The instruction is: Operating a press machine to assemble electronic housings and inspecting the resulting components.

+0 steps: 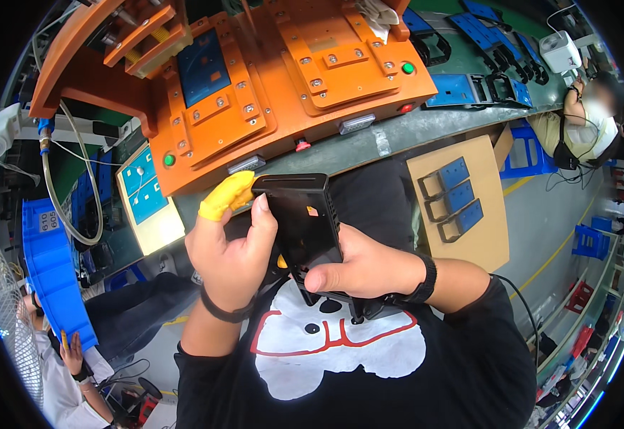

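Note:
A black rectangular device housing (298,222) with a glossy, screen-like face is held upright and slightly tilted before my chest. My right hand (358,268) grips its lower right side, the thumb lying across the lower face and the other fingers hidden behind. My left hand (230,250) is closed at the upper left edge, its thumb against the side near the corner. A yellow finger cot (230,195) covers a left fingertip beside the top corner. Two black prongs extend from the housing's lower end, near my shirt.
An orange press fixture (276,136) with green and red buttons stands on the bench ahead. Three blue-faced black frames (457,200) lie on a cardboard sheet (487,243) at right. More blue panels (458,91) lie farther right. A blue bin (55,264) is at left; other people sit on both sides.

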The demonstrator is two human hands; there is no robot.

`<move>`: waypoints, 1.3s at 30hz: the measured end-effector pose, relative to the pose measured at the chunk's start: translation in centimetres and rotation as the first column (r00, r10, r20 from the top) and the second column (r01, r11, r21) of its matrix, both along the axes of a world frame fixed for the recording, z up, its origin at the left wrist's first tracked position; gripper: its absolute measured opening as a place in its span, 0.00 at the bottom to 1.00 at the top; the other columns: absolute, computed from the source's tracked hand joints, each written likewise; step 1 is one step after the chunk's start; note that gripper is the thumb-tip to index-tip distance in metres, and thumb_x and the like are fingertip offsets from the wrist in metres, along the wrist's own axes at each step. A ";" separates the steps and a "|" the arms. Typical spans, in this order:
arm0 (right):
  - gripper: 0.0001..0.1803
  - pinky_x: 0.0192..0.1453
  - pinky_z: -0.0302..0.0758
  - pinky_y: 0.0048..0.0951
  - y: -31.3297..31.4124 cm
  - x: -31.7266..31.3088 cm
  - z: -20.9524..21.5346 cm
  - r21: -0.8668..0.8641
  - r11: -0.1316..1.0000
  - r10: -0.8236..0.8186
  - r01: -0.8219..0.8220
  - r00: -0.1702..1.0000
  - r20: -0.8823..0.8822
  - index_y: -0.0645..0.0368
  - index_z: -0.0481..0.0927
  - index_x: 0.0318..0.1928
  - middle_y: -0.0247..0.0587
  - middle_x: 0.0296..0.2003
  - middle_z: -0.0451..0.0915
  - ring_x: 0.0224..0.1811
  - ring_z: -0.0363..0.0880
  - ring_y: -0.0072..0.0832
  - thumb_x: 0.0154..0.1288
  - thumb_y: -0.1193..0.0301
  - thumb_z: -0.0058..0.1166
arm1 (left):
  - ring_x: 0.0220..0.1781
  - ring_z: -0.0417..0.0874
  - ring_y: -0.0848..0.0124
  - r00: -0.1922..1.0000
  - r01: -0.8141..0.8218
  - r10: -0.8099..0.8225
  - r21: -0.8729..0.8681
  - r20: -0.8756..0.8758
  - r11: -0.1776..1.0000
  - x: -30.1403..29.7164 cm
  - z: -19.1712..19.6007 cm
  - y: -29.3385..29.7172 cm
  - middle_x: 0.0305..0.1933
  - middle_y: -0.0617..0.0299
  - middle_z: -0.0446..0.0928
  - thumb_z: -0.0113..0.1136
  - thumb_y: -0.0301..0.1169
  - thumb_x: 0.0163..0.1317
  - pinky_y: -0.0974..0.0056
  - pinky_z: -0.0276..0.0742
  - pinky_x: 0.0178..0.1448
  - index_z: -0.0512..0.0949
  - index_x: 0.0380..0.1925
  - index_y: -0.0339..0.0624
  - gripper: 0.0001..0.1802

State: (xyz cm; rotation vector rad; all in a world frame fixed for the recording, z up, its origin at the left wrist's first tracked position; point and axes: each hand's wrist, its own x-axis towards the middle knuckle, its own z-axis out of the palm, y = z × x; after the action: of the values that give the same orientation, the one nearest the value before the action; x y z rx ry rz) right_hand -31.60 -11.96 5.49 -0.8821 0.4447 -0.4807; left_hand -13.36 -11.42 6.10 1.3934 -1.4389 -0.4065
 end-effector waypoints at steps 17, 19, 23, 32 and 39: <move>0.35 0.58 0.71 0.27 0.6 -0.2 -0.7 0.131 0.991 0.006 -0.028 0.986 0.168 0.60 0.67 0.62 0.30 0.47 0.74 0.49 0.71 0.19 0.63 0.57 0.69 | 0.62 0.78 0.67 0.886 0.227 -0.100 0.236 -0.454 0.945 0.9 0.3 1.2 0.56 0.48 0.80 0.49 0.16 0.68 0.67 0.68 0.66 0.67 0.62 0.29 0.22; 0.38 0.56 0.72 0.26 0.5 -0.5 -1.4 0.007 1.000 0.025 -0.027 0.984 0.174 0.60 0.67 0.63 0.30 0.47 0.74 0.50 0.71 0.19 0.60 0.55 0.71 | 0.63 0.78 0.65 0.842 0.346 -0.200 0.219 -0.501 0.912 1.0 -0.6 1.4 0.61 0.46 0.76 0.46 0.16 0.69 0.64 0.68 0.68 0.66 0.63 0.30 0.22; 0.42 0.55 0.72 0.25 0.4 -1.5 -1.5 0.250 0.951 0.091 -0.181 0.938 0.334 0.61 0.67 0.64 0.31 0.47 0.75 0.49 0.72 0.19 0.57 0.53 0.73 | 0.58 0.80 0.64 0.804 0.265 -0.147 0.127 -0.575 0.956 0.5 0.1 1.7 0.58 0.47 0.77 0.47 0.16 0.67 0.63 0.71 0.65 0.70 0.59 0.30 0.19; 0.49 0.64 0.68 0.29 0.4 -0.9 0.3 -0.111 0.994 0.026 -0.014 0.994 0.107 0.63 0.60 0.69 0.36 0.56 0.72 0.58 0.69 0.25 0.56 0.54 0.73 | 0.40 0.78 0.59 0.930 0.166 -0.118 -0.109 0.348 0.980 0.8 3.0 1.7 0.40 0.57 0.80 0.74 0.19 0.42 0.61 0.73 0.43 0.85 0.34 0.41 0.16; 0.57 0.66 0.67 0.33 0.6 -0.5 0.5 -0.222 0.975 0.028 -0.027 1.000 0.002 0.65 0.56 0.71 0.43 0.60 0.72 0.62 0.69 0.30 0.50 0.54 0.77 | 0.39 0.79 0.63 0.962 0.123 -0.091 -0.107 0.259 0.987 0.3 2.9 1.7 0.38 0.56 0.78 0.70 0.14 0.46 0.65 0.74 0.42 0.83 0.35 0.36 0.14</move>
State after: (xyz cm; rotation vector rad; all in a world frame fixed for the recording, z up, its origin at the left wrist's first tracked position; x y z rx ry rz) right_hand -32.09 -11.40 5.94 -1.1013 0.3775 -0.5140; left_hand -13.06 -9.70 9.00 1.3063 -1.7243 -0.2084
